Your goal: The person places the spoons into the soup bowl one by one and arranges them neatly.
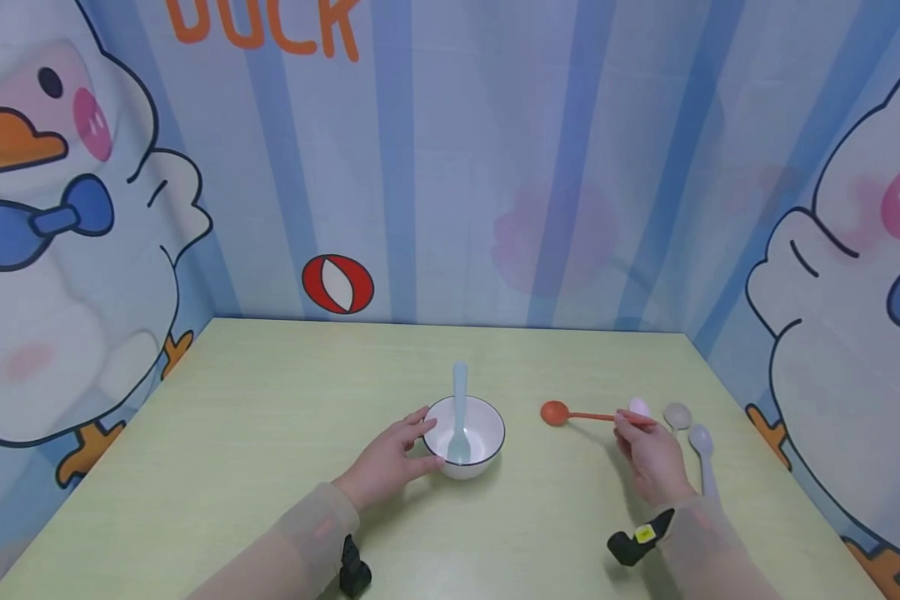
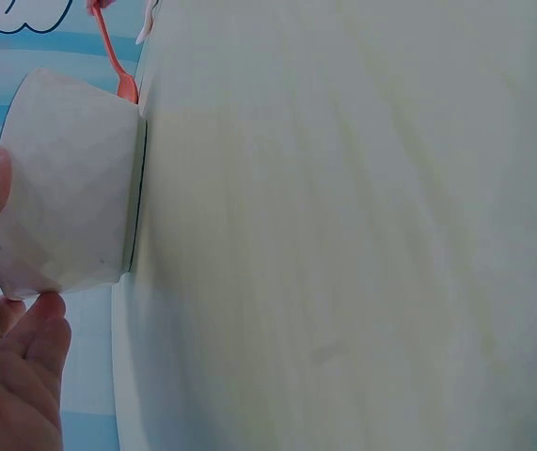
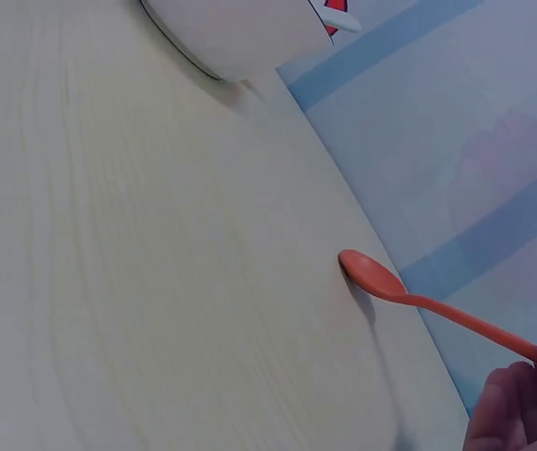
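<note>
A white bowl (image 1: pixel 484 427) with a dark rim stands on the table, and a light blue spoon (image 1: pixel 460 408) leans in it with its handle up past the far rim. My left hand (image 1: pixel 390 457) grips the bowl's left side, thumb at the near rim and fingers farther round; the left wrist view shows the fingertips (image 2: pixel 52 305) against the bowl's wall. My right hand (image 1: pixel 654 460) pinches the handle end of an orange spoon (image 1: pixel 555 413). That spoon points left toward the bowl, its shadow falling on the table below it.
Just beyond and beside my right hand lie a pink spoon (image 1: pixel 639 407), a greyish spoon (image 1: pixel 677 416) and a pale lavender spoon (image 1: pixel 702 450). The pale wooden table (image 1: pixel 300 367) ends at a blue striped cloth backdrop (image 1: pixel 457 167) with duck drawings on both sides.
</note>
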`<act>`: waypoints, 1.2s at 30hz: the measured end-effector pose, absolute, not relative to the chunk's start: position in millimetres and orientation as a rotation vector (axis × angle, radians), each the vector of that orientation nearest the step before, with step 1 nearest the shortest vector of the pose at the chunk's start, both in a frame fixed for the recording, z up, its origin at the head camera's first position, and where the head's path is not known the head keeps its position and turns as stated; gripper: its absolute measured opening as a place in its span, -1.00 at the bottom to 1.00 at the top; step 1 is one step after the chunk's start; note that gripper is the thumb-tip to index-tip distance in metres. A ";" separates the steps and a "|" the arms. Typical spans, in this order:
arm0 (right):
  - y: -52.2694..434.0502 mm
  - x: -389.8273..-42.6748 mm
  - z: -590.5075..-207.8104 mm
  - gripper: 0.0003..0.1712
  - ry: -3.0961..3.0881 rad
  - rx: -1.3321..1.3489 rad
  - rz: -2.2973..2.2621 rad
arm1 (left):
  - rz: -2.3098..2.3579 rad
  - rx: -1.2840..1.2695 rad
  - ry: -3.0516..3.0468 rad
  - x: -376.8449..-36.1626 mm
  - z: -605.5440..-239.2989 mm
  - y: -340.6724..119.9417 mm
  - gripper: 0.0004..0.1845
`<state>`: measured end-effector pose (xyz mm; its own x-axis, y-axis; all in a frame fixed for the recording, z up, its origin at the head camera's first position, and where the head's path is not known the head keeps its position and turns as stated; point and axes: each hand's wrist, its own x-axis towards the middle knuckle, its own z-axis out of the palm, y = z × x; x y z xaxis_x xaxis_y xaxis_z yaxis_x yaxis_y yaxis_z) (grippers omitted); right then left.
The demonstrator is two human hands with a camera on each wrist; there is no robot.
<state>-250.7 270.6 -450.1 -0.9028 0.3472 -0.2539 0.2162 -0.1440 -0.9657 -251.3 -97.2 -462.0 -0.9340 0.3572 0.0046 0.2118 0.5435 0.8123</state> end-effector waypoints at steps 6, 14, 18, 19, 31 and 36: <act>269.1 -253.0 -449.1 -0.68 -1.845 -0.644 2.225 | 1.344 0.496 2.617 -251.5 -463.0 -97.3 -0.20; 268.3 -252.9 -448.0 -0.50 -1.836 -0.703 2.191 | 1.340 0.495 2.622 -251.4 -463.4 -97.3 -0.19; 267.0 -251.6 -446.7 -0.52 -1.839 -0.674 2.197 | 1.343 0.502 2.623 -251.4 -463.3 -97.4 -0.19; 266.5 -251.1 -446.1 -0.53 -1.845 -0.660 2.193 | 1.344 0.503 2.623 -251.5 -463.3 -97.4 -0.19; 256.1 -253.9 -424.5 -0.58 -1.816 -0.525 2.283 | 1.335 0.510 2.626 -250.3 -461.6 -97.3 -0.20; 245.6 -257.9 -412.2 -0.57 -1.812 -0.472 2.308 | 1.327 0.504 2.631 -250.9 -462.2 -97.2 -0.20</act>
